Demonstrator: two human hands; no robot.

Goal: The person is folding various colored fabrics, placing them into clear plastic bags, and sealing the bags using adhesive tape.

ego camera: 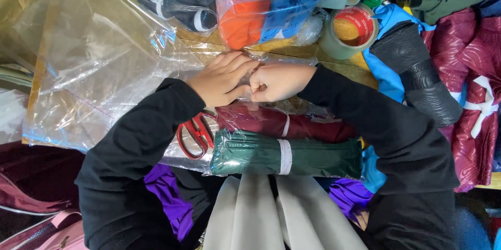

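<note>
My left hand [222, 79] and my right hand [279, 81] meet over the top edge of a clear plastic bag [292, 105] that holds a folded maroon cloth [313, 127]. The left fingers lie flat on the bag's edge. The right hand is a closed fist pinching the plastic. Just below lies a rolled dark green cloth [261, 153] with a white band, wrapped in plastic. Red-handled scissors [194, 134] lie beside my left wrist, partly under the sleeve.
A tape roll [348, 32] stands at the back right. Several empty clear bags [94, 57] spread out on the left. Packed bags of orange, blue and black cloth [250, 10] lie at the back. Maroon fabric [477, 99] and a black ribbed item [422, 78] are on the right.
</note>
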